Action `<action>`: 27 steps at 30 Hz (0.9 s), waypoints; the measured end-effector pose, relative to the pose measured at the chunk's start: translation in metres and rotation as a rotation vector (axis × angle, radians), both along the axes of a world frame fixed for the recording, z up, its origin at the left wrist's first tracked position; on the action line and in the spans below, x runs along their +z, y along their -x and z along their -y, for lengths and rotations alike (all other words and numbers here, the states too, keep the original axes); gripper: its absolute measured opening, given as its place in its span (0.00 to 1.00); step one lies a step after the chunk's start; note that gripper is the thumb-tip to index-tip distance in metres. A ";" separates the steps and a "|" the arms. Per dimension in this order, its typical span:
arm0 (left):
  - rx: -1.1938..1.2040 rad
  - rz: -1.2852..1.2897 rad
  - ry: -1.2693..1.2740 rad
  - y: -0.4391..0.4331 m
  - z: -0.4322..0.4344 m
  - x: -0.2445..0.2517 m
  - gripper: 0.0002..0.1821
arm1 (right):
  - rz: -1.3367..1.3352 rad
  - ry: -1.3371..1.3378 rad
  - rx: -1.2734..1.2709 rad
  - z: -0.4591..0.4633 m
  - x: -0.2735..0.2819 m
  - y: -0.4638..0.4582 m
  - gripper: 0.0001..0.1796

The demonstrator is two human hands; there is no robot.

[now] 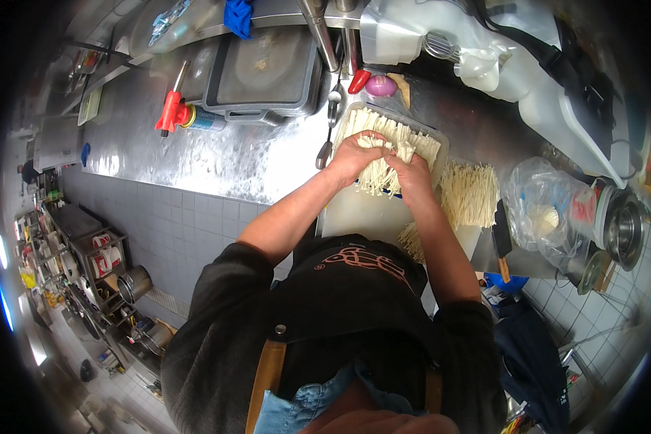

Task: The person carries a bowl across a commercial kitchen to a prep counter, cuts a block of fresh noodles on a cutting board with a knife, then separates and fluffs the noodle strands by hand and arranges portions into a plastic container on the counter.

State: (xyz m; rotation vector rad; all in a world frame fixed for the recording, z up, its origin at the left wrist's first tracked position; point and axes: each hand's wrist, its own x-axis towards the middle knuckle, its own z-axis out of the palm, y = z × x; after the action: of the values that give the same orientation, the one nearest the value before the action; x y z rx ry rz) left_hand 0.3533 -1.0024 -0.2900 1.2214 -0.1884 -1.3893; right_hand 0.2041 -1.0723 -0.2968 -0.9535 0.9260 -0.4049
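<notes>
My left hand (pixel 355 157) and my right hand (pixel 410 172) meet over a rectangular plastic tub (pixel 439 149), both gripping a bunch of enoki mushrooms (pixel 377 172) between their fingers. More enoki mushrooms (pixel 380 123) fill the tub in rows. Under my forearms lies a pale cutting board (pixel 347 214). A large pile of enoki (pixel 468 192) rests on its right side, and a smaller heap of trimmed enoki (pixel 410 241) is partly hidden by my right forearm. A cleaver (pixel 502 233) with a wooden handle lies to the right of the pile.
Left of the tub, on the steel counter (pixel 222 168), are a red blowtorch (pixel 173 114) on a gas canister and dark stacked trays (pixel 266 70). A peeler-like tool (pixel 328 130) lies beside the tub. A clear plastic bag (pixel 542 200) and metal bowls (pixel 624 230) stand at right.
</notes>
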 end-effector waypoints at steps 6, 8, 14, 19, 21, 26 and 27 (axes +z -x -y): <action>0.064 -0.050 -0.031 0.006 -0.003 -0.005 0.13 | 0.058 -0.070 -0.114 -0.002 -0.003 0.000 0.14; 0.102 -0.086 -0.049 0.005 -0.004 -0.008 0.13 | -0.074 -0.059 -0.141 0.001 -0.009 0.001 0.14; 0.062 -0.060 0.020 0.007 -0.009 -0.012 0.12 | 0.039 0.070 0.004 -0.007 -0.017 0.003 0.13; 0.035 0.164 -0.074 0.005 -0.004 -0.012 0.09 | -0.091 0.096 0.014 -0.006 -0.018 0.000 0.09; 0.113 0.241 -0.127 -0.004 0.002 -0.010 0.11 | -0.050 0.009 -0.082 -0.003 -0.016 0.002 0.07; -0.027 0.895 -0.257 -0.037 0.018 -0.008 0.19 | -0.008 -0.132 -0.324 0.003 -0.007 0.008 0.07; -0.093 1.081 -0.274 -0.038 0.020 -0.008 0.22 | -0.008 -0.150 -0.364 0.004 -0.006 0.008 0.08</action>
State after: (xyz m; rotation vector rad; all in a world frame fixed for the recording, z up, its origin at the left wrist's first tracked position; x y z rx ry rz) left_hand 0.3915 -1.0225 -0.2976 2.1224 -0.8230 -0.7042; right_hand 0.1958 -1.0764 -0.3032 -0.6495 1.1250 -0.6302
